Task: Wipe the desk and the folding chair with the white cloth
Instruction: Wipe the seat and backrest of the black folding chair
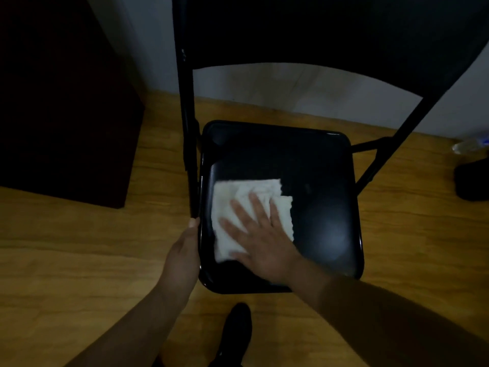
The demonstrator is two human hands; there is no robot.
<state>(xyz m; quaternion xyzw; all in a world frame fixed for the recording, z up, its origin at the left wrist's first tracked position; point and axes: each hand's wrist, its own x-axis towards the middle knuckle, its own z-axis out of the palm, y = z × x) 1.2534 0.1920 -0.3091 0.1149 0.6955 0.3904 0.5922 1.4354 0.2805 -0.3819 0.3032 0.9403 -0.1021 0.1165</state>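
1. Right hand [260,238] – flat, fingers spread, palm pressing the cloth [246,207] onto the chair [317,160] seat; it grips nothing.
2. Left hand [185,250] – curled on the seat's edge at 9 o'clock, steadying it.
3. Cloth sits left of seat centre, its long axis running 12 to 6.
4. Uncovered seat lies toward 3 o'clock from the cloth – judged the next stroke; right hand nearer.
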